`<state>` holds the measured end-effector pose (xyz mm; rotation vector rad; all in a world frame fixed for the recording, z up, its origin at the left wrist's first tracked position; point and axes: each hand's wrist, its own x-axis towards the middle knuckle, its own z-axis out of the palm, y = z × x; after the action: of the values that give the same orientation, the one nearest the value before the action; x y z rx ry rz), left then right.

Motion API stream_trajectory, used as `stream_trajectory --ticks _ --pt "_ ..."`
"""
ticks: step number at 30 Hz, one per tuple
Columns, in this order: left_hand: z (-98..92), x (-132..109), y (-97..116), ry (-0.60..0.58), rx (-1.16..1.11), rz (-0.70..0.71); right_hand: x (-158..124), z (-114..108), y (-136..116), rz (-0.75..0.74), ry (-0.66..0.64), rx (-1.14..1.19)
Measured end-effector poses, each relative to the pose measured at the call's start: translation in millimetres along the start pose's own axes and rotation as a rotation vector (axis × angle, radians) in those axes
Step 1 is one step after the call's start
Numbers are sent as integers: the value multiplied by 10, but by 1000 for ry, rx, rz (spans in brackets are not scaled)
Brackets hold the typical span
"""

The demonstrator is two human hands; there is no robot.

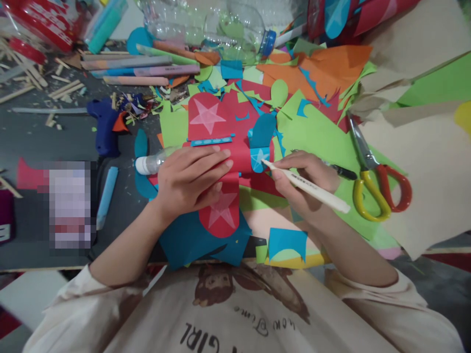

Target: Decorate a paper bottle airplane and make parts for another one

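My left hand lies flat with fingers stretched out, pressing down a red paper cut-out that carries pale stars and blue strips. My right hand is closed round a white marker pen. The pen's tip touches a small blue paper piece with a white star at the right side of the red cut-out. Blue paper lies under the cut-out near my body.
Scissors with yellow and red handles and a black pen lie on green paper to the right. A glue bottle, a blue glue gun, markers, a clear plastic bottle and wooden sticks crowd the left and back.
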<state>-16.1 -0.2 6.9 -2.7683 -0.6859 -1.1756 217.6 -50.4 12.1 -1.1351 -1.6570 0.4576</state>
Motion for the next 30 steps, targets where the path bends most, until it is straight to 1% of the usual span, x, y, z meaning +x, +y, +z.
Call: stream_trajectory --ticks 4,6,8,12,14,16,19,22,26,28,30 --pt "-2 -17 8 -21 -12 -29 10 -7 -2 -93 -90 -20" --pt "0 -36 3 -37 -20 -50 10 -9 2 -118 -109 -18" --pt "7 -59 -8 -41 -30 -52 7 -3 2 -114 -74 -13" --pt "25 -102 -31 -44 -56 -59 3 15 -12 -56 -2 -8" --pt "30 -112 -34 -58 -73 -85 2 17 -15 -56 -16 -10" --pt "32 -110 -32 -54 -81 -90 1 14 -11 -89 -59 -14" --pt "25 -87 -27 -26 -52 -46 0 10 0 -142 -114 -11" --pt "8 -59 -14 -26 -24 -31 1 12 5 -150 -85 -26" --pt "-9 -59 3 -76 -59 -91 2 20 3 -104 -12 -54" --pt "-8 -73 3 -75 -74 -105 4 19 3 -108 -14 -47" --pt "-5 -86 0 -61 -76 -97 7 14 1 -134 -46 -38"
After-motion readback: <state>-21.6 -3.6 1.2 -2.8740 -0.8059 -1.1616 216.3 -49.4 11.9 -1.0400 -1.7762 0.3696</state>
